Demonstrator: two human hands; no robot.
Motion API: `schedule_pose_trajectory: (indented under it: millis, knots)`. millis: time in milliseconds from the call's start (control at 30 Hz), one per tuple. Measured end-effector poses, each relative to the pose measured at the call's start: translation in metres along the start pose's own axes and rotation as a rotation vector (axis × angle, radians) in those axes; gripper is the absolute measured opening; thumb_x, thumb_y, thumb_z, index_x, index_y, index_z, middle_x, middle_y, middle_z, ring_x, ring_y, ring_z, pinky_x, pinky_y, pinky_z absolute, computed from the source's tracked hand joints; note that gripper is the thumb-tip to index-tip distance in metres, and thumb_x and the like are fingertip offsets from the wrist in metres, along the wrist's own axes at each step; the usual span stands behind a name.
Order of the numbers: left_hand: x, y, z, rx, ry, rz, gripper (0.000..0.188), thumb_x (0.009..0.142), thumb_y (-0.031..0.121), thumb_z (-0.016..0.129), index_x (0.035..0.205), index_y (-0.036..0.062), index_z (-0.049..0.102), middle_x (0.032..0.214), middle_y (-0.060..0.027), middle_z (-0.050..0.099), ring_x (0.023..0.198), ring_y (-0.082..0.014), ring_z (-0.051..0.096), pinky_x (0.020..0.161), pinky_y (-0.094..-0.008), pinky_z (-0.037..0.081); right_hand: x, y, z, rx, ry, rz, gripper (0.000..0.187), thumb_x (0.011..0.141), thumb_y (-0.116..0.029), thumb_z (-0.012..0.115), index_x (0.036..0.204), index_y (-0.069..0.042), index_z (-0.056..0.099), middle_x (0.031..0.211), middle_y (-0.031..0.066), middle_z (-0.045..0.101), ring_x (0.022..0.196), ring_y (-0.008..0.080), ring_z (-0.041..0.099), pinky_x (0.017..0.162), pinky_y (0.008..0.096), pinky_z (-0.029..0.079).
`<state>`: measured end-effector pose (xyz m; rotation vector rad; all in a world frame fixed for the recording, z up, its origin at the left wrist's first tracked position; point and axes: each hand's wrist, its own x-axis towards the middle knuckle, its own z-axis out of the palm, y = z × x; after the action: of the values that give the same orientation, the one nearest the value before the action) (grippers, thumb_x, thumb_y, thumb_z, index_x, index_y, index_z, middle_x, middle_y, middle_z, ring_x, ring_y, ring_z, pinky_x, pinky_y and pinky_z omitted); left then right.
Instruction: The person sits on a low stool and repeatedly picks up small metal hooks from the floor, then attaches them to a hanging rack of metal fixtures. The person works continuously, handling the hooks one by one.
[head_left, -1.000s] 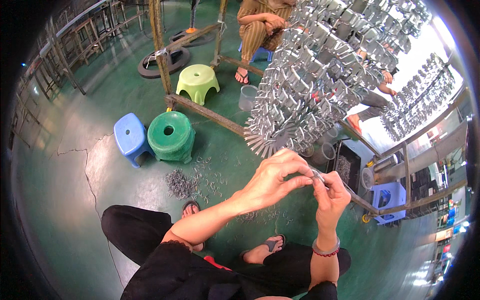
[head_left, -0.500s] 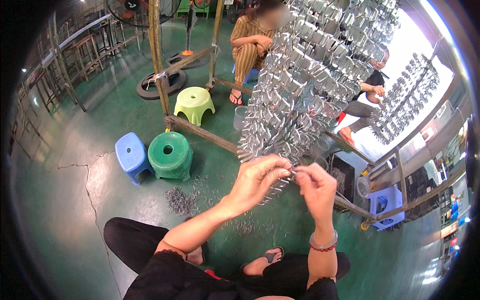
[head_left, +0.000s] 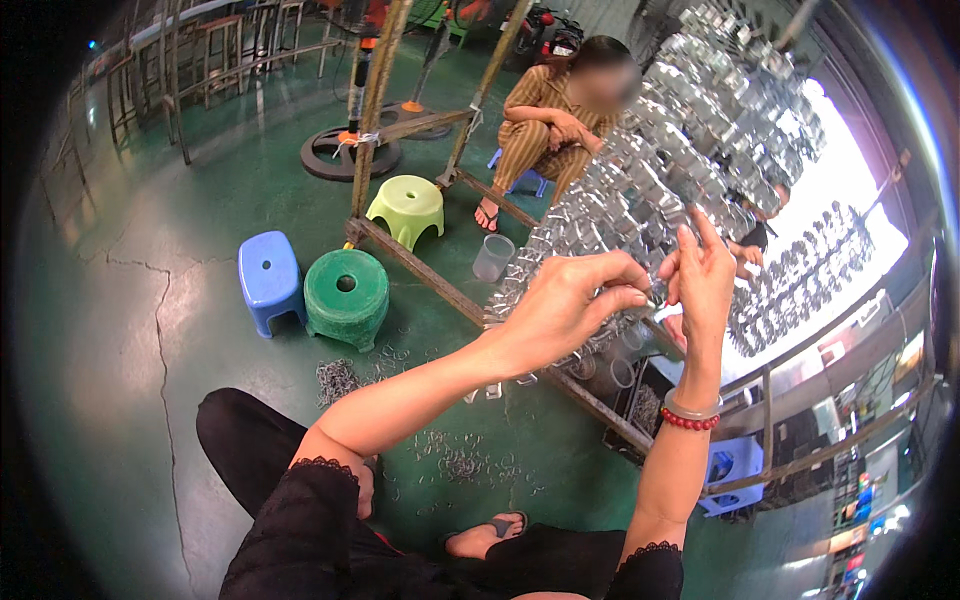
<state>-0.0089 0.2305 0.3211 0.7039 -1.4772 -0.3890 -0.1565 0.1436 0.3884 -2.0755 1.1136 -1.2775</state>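
Observation:
A dense hanging mass of shiny bent metal pieces (head_left: 640,180) slopes down from the upper right in front of me. At its lower part, my left hand (head_left: 570,305) is closed, thumb and forefinger tips pinched together. What they hold, if anything, is too small to make out. Beside it my right hand (head_left: 703,275) is raised against the metal pieces, its forefinger stretched upward and apart from the bent fingers; I see nothing in it. On the floor below lie a pile of small metal bits (head_left: 337,380) and more scattered bits (head_left: 460,465).
A wooden frame (head_left: 420,265) runs around the hanging pieces. To the left stand a blue stool (head_left: 268,280), a green stool (head_left: 347,300) and a lime stool (head_left: 408,208). A clear plastic cup (head_left: 493,258) sits by the frame. A co-worker (head_left: 560,130) squats across; another is partly hidden at right.
My right hand has moved up and away from the left, its forefinger now stretched out. The left hand has risen slightly, still pinched. My view has shifted and tilted.

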Motion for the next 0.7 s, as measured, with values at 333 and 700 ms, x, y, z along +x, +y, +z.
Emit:
schedule_pose_trajectory:
  millis: [333,700]
  knots:
    - [0.013,-0.014,-0.008,-0.129,0.063,0.038,0.014,0.08,0.009,0.063,0.09,0.0001,0.06,0.08,-0.0111,0.064,0.073,-0.0195,0.063,0.066,-0.0312,0.047,0.016,0.001,0.006,-0.161,-0.034,0.024,0.036,0.092,-0.018,0.048,0.119,0.007,0.046,0.05,0.0039,0.052,0.034,0.0063,0.039,0.032,0.0207,0.027]
    - [0.038,-0.042,0.006,-0.088,0.026,-0.013,0.013,0.082,0.009,0.062,0.092,-0.0003,0.061,0.082,-0.0058,0.066,0.079,-0.0096,0.061,0.071,-0.0268,0.048,0.013,0.006,-0.011,-0.115,-0.148,0.018,0.022,0.09,-0.017,0.051,0.1,0.002,0.054,0.051,0.0015,0.05,0.034,0.005,0.038,0.032,0.0201,0.027]
